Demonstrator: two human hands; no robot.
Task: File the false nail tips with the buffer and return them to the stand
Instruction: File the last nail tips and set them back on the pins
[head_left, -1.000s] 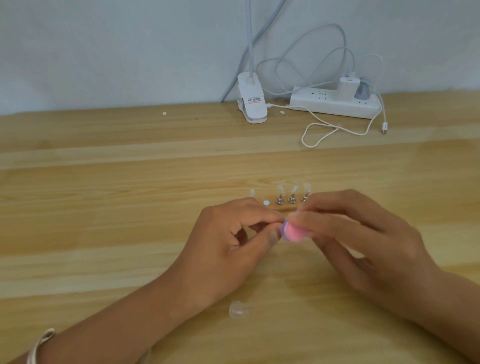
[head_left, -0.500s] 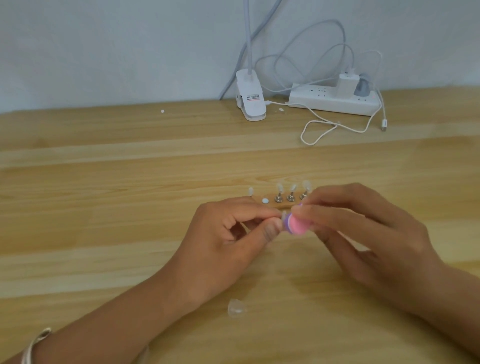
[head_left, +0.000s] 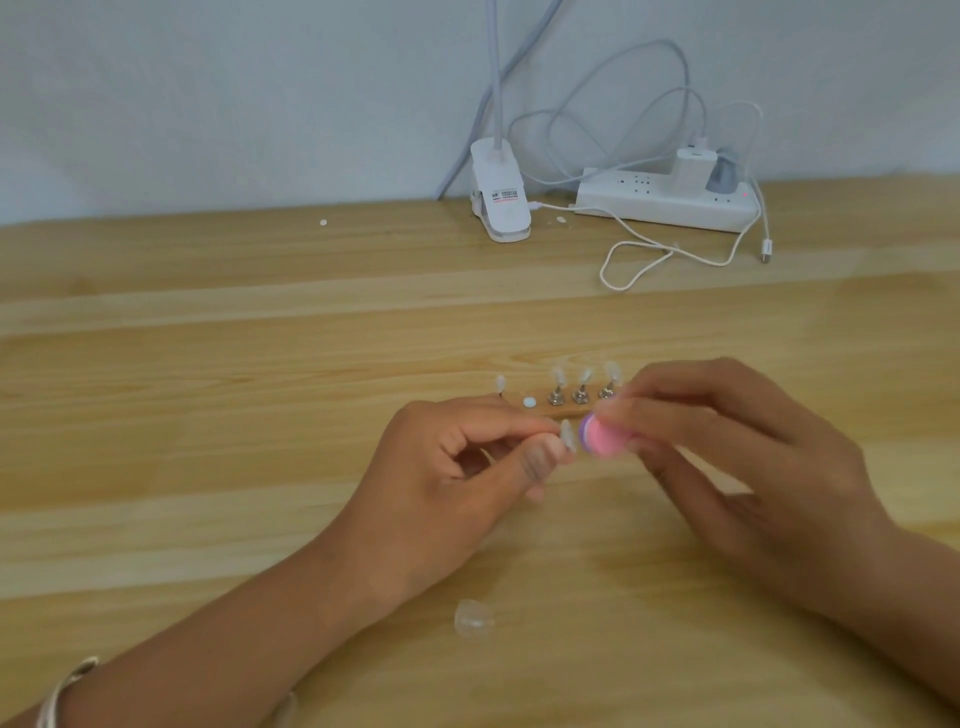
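Home desk (head_left: 208, 364) with power strip (head_left: 639, 200), clip lamp (head_left: 498, 197)

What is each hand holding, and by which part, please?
Left hand pinches a nail tip by one end; right hand grips the buffer by its right end.

Small printed label (head_left: 504, 195) on white lamp clip (head_left: 500, 221): print too blurred, nothing legible anywhere.

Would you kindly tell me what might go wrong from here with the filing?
The left hand pinches the small nail tip between fingertips; pressure from the buffer may flick it out of that grip.
The right hand works right beside the stand, so a stroke might knock the mounted tips.
The loose tip on the table lies near the left forearm and could be swept away.
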